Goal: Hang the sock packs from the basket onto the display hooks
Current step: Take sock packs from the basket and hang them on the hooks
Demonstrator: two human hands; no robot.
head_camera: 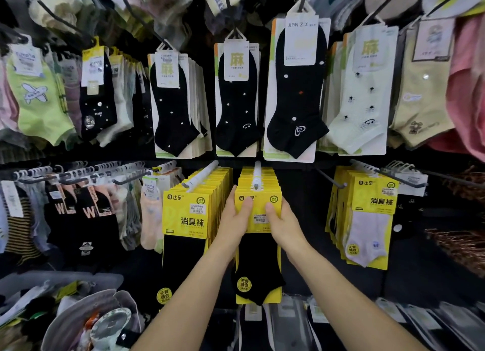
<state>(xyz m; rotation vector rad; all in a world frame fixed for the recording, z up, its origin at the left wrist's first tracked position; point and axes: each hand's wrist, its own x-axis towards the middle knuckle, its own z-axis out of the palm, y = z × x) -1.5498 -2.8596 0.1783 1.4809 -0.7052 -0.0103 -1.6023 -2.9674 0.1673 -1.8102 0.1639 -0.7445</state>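
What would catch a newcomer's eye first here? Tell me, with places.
The left hand and right hand grip a yellow sock pack at centre, its top at the white hook. More bright yellow packs hang on either side, and a row of black socks hangs above.

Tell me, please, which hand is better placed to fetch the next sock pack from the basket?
Left, probably: the basket sits at the lower left, nearer the left hand; the right hand would have to cross over. Both now grip the yellow pack.
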